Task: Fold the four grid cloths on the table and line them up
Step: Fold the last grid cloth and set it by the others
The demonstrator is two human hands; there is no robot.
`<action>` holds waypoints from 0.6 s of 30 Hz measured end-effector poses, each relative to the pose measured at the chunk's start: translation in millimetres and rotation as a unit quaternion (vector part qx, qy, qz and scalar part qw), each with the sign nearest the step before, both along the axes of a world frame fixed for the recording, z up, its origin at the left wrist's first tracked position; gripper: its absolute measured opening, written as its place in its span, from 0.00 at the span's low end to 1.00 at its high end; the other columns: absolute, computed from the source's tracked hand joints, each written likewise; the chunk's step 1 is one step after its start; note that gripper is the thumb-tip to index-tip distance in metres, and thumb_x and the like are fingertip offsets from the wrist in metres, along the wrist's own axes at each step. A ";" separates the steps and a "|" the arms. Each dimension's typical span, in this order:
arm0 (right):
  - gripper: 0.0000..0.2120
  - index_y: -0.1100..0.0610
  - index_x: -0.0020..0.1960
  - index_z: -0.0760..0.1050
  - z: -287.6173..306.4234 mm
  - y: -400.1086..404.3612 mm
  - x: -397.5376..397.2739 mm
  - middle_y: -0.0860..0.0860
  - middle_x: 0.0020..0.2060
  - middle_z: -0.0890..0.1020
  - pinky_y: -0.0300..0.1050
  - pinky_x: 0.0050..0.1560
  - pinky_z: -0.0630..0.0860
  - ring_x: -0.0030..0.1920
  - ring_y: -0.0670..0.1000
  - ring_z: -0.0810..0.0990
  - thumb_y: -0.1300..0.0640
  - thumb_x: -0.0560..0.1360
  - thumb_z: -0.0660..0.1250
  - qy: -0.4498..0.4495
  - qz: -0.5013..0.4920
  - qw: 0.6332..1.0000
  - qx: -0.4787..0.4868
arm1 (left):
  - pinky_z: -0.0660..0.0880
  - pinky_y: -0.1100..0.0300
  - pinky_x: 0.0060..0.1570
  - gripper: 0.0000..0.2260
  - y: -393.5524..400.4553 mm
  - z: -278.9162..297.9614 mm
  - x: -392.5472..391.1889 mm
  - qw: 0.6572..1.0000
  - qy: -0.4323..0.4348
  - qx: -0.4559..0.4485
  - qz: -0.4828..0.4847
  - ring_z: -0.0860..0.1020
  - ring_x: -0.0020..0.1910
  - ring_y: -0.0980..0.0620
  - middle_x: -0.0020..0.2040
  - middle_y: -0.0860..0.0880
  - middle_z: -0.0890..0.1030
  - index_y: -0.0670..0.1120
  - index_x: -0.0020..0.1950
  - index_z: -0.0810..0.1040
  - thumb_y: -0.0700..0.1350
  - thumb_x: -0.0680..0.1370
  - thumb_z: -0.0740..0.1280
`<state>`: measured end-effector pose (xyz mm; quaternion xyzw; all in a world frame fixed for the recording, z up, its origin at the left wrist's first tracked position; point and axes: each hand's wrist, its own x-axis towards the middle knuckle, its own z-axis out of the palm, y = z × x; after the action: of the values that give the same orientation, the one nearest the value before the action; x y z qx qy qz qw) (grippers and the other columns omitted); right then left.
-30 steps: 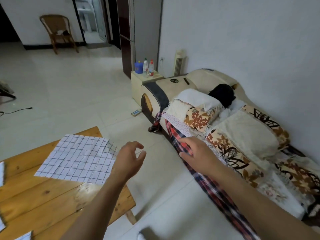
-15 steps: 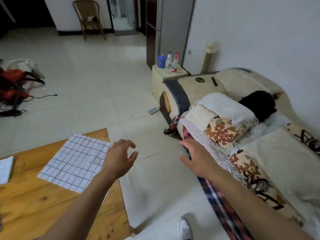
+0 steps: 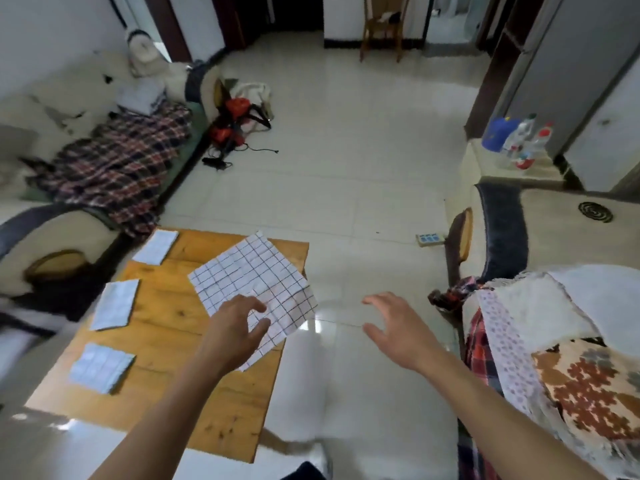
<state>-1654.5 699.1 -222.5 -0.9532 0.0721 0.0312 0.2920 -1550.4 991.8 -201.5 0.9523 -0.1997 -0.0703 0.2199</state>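
Unfolded grid cloth point(image 3: 254, 282) lies on the right edge of the wooden table point(image 3: 180, 344), corner overhanging. Three folded cloths point(image 3: 114, 304) sit in a column along the left side. Left hand point(image 3: 239, 327) hovers over the unfolded cloth, fingers loosely spread, holding nothing. Right hand point(image 3: 398, 327) is spread over the floor, empty.

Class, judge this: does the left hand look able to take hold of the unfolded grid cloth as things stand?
Probably yes: the left hand hovers open right over the unfolded grid cloth, with nothing between them.
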 end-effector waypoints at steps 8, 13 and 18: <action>0.25 0.50 0.73 0.65 -17.0 13.8 97.3 0.48 0.69 0.69 0.47 0.69 0.64 0.69 0.50 0.66 0.47 0.77 0.63 0.026 0.114 0.991 -0.070 | 0.70 0.59 0.54 0.10 24.1 -37.3 43.3 0.990 0.013 -0.052 0.132 0.75 0.58 0.52 0.58 0.52 0.79 0.50 0.58 0.79 0.51 0.79 0.68; 0.24 0.50 0.72 0.66 -25.0 23.2 149.5 0.47 0.68 0.70 0.46 0.68 0.65 0.67 0.50 0.67 0.48 0.77 0.62 0.058 0.183 0.975 -0.113 | 0.73 0.58 0.54 0.11 30.3 -71.3 56.1 0.978 0.060 -0.063 0.189 0.76 0.58 0.53 0.60 0.53 0.78 0.51 0.60 0.78 0.52 0.79 0.66; 0.23 0.51 0.71 0.67 -43.3 42.8 192.7 0.45 0.67 0.70 0.45 0.67 0.66 0.67 0.49 0.67 0.50 0.77 0.62 0.059 0.225 0.968 -0.089 | 0.69 0.60 0.46 0.11 44.4 -87.6 60.6 0.968 0.087 -0.032 0.233 0.74 0.52 0.55 0.58 0.55 0.76 0.52 0.60 0.77 0.52 0.80 0.65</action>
<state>-1461.7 742.0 -265.8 -0.9635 -0.1248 0.1458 0.1869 -1489.8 1036.2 -289.1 0.9552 0.0458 -0.0932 0.2770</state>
